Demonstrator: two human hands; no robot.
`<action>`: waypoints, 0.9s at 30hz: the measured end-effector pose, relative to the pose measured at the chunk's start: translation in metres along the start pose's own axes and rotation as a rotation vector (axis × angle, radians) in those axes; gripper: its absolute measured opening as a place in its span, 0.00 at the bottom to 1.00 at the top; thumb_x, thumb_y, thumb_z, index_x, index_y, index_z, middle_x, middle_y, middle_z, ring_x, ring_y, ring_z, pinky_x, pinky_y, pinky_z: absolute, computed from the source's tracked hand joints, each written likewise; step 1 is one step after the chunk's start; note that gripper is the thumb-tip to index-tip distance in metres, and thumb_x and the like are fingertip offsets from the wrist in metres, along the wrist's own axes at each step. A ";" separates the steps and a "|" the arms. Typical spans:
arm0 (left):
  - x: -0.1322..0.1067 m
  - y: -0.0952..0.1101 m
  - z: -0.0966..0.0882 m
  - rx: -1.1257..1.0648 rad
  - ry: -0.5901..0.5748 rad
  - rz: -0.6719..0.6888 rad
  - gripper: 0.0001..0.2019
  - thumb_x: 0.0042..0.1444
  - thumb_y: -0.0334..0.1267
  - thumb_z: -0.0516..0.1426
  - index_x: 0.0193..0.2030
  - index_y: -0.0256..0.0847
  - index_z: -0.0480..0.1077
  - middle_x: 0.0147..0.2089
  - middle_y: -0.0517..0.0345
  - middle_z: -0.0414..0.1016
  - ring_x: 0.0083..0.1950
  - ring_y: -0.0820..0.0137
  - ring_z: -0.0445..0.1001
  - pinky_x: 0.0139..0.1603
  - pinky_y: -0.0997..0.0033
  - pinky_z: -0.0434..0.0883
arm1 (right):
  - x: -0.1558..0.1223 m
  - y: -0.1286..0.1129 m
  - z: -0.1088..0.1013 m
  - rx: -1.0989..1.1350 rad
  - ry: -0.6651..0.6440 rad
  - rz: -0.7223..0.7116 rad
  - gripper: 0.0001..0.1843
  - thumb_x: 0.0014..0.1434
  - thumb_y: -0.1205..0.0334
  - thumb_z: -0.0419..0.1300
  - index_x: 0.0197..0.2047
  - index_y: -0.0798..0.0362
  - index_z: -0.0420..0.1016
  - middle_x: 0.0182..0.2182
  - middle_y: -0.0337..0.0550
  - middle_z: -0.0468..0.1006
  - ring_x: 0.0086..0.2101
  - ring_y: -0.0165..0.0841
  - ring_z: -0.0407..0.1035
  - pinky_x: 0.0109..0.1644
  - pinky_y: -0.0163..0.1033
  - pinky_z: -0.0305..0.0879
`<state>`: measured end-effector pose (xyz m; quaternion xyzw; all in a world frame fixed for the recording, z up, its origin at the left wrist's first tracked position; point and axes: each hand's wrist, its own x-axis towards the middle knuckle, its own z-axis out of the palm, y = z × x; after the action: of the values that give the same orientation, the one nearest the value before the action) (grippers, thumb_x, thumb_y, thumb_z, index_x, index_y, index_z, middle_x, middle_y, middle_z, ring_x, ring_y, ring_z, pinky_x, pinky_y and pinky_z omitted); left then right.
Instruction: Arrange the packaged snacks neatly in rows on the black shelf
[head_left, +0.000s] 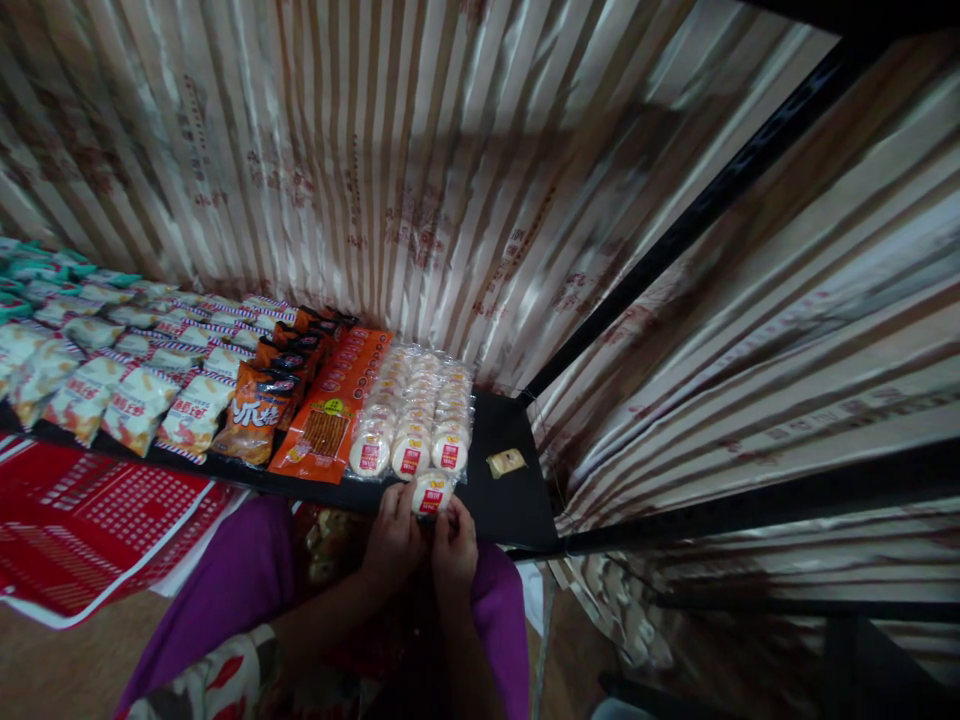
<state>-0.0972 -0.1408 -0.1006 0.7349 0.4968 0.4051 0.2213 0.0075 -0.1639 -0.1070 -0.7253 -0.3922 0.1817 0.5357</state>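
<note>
Between my two hands is a clear-wrapped packet of round white rice crackers (433, 495) with a red label, at the front edge of the black shelf (517, 505). My left hand (395, 535) pinches its left side, and my right hand (454, 545) grips its lower right side. Just behind it stand rows of matching cracker packets (411, 455), lined up front to back. Left of those rows lies a flat orange snack bag (322, 425) with brown sticks pictured on it.
A small yellow-wrapped piece (507, 462) lies on the shelf's right end. Orange-and-black bags (251, 415) and rows of white snack bags (191, 415) fill the left. A black post (637, 270) rises at the right corner, before pleated curtains (420, 180). A red basket (90, 530) is below left.
</note>
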 end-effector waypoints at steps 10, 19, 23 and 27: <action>0.013 0.017 0.016 0.002 -0.152 0.060 0.29 0.53 0.28 0.46 0.63 0.24 0.55 0.56 0.36 0.61 0.59 0.57 0.62 0.61 0.54 0.63 | 0.020 -0.008 -0.019 -0.013 0.042 0.031 0.23 0.55 0.52 0.52 0.48 0.57 0.71 0.44 0.53 0.75 0.40 0.36 0.72 0.42 0.38 0.69; 0.032 0.036 0.008 0.111 -0.269 -0.002 0.30 0.51 0.28 0.47 0.63 0.23 0.56 0.60 0.35 0.62 0.63 0.53 0.59 0.65 0.49 0.56 | 0.036 -0.008 -0.019 -0.029 0.017 0.052 0.24 0.55 0.52 0.53 0.50 0.58 0.70 0.44 0.54 0.75 0.41 0.37 0.73 0.44 0.39 0.69; 0.038 0.039 0.007 0.136 -0.320 -0.073 0.29 0.52 0.28 0.46 0.63 0.22 0.56 0.63 0.34 0.60 0.65 0.53 0.57 0.66 0.51 0.55 | 0.040 -0.003 -0.015 -0.024 0.011 0.051 0.24 0.55 0.53 0.53 0.51 0.57 0.70 0.43 0.53 0.76 0.41 0.37 0.73 0.44 0.39 0.69; 0.043 0.040 0.008 0.136 -0.359 -0.117 0.29 0.53 0.28 0.46 0.63 0.19 0.55 0.65 0.32 0.56 0.67 0.53 0.54 0.67 0.53 0.54 | 0.042 -0.002 -0.012 -0.043 -0.001 0.063 0.25 0.54 0.53 0.53 0.52 0.57 0.70 0.44 0.54 0.75 0.41 0.38 0.72 0.45 0.41 0.68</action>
<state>-0.0614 -0.1171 -0.0600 0.7784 0.5176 0.2196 0.2793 0.0413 -0.1387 -0.0945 -0.7484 -0.3734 0.1904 0.5140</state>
